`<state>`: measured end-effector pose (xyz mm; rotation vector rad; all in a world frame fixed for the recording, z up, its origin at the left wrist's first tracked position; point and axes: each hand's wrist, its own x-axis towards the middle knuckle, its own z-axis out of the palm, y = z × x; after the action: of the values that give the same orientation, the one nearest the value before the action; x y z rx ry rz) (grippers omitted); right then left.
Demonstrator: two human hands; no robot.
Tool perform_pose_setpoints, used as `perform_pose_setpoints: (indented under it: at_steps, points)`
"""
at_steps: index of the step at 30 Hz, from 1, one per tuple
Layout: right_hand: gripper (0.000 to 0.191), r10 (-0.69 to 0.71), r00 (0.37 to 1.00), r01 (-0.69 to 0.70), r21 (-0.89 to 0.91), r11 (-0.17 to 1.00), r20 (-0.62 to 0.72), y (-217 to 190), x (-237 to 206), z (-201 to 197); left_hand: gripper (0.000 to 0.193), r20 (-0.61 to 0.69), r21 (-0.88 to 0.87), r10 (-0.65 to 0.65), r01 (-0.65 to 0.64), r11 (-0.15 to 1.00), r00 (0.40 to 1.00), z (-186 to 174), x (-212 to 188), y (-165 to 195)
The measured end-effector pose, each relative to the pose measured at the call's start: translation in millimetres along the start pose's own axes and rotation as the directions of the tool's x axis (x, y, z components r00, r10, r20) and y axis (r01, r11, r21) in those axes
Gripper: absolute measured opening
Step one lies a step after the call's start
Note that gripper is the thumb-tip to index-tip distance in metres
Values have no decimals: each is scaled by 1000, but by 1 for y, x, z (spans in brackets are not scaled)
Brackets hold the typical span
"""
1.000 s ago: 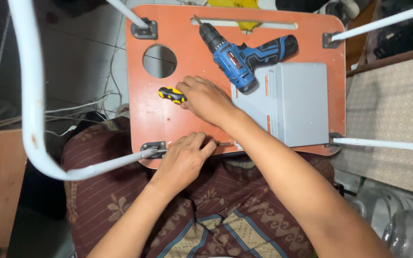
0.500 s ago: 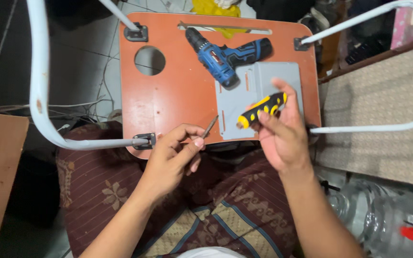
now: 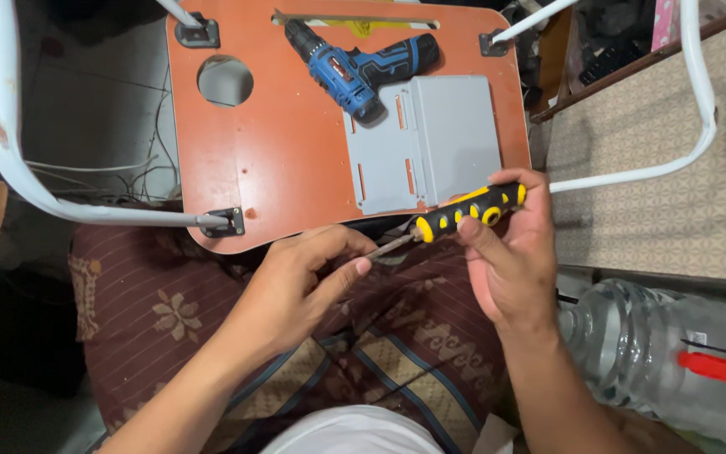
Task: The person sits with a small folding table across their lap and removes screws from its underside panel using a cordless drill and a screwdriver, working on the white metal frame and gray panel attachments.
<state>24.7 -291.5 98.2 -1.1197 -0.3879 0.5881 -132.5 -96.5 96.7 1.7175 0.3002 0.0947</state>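
While the person sits with a patterned brown cloth over the lap, both bare hands meet just past the knees. Nearest the viewer, the left hand is curled, its thumb and forefinger pinching the metal tip of a screwdriver. To its right, the right hand is wrapped around the screwdriver's black-and-yellow handle, so the tool slants up to the right between the two hands, hovering just off the near edge of an upturned orange board.

That board rests against the knees with white tubular legs bolted on by dark brackets; one bracket sits at the near left corner. A grey metal plate with slots lies on the right half of the board, reaching close to the near edge. Beyond it, toward the far edge, a blue cordless drill lies on its side, touching the plate's far corner. A round hole is cut near the far left corner.

Off to the right, low down, stands a clear plastic bottle.

Risks, as a judgement — the fingertips sit right on the blade, so a slip or twist of the handle could jab them; anything small held at the tip could drop into the cloth folds and be lost.
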Motion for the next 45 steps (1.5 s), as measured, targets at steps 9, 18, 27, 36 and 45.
perform_pose_setpoints:
  at_steps: [9, 18, 27, 36, 45]
  points:
    - [49, 38, 999, -44, -198, 979, -37, 17, -56, -43, 13, 179, 379, 257, -308, 873, 950, 7, -13, 4]
    - [50, 876, 482, -698, -593, 402, 27, 1, -90, -116, 26, 427, 427, 364, -540, 725, 828, 31, -11, 1]
    - [40, 726, 655, -469, -641, 608, 210, 12, -103, -143, 24, 533, 411, 311, -563, 717, 787, 49, 19, -23]
    - [31, 615, 715, -165, -774, 612, 333, -11, -58, -130, 19, 614, 419, 164, -495, 762, 772, 48, 64, -26]
    - [31, 904, 427, -842, -380, 384, -32, -2, -45, -116, 22, 635, 450, 145, -516, 729, 759, 48, 70, -35]
